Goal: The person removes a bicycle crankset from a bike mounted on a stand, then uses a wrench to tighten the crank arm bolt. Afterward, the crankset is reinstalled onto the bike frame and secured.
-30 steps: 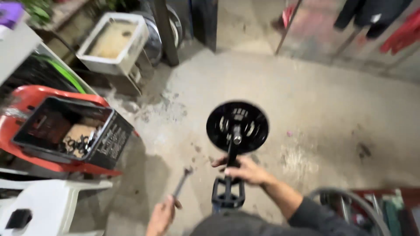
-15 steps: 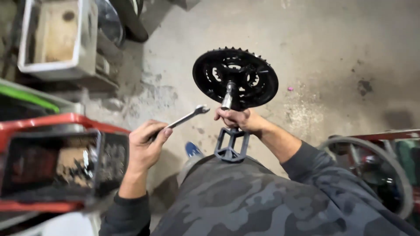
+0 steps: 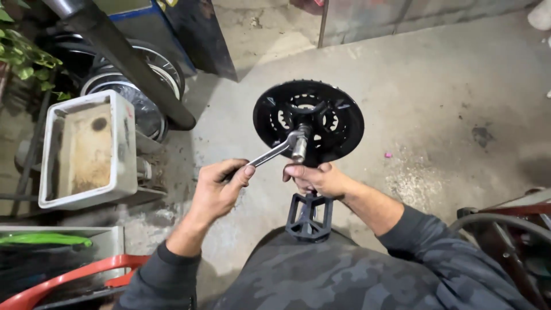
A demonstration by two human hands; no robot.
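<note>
Above the grey concrete floor [image 3: 436,86], holding a black crankset [image 3: 309,120] upright, chainrings facing the camera and teeth showing around the rim. Gripping the crank arm just below the chainrings with the right hand [image 3: 314,179], fingers closed around it and the thumb lying across the front. Resting the black pedal [image 3: 310,216] at the arm's lower end against the camouflage-patterned lap [image 3: 344,275].

Pinching the handle end of a silver wrench [image 3: 274,152] in the left hand [image 3: 217,189], fingers curled shut around the shaft. Angling the wrench up and to the right, its head sitting at the metal fitting in the middle of the chainrings; hard to tell whether fully seated on it or only touching. Keeping the two hands near each other but apart, left one lower and to the left of the crank arm.

Sitting beside a white rectangular tub [image 3: 86,152] with a brownish, dirty inside, well left of the hands. Leaning behind that tub: bicycle rims [image 3: 138,86] and a dark pipe [image 3: 123,63] slanting across them. Showing green leaves [image 3: 26,54] at the upper left, a red frame piece [image 3: 74,275] at the lower left, and a curved grey hose [image 3: 505,221] at the lower right.
</note>
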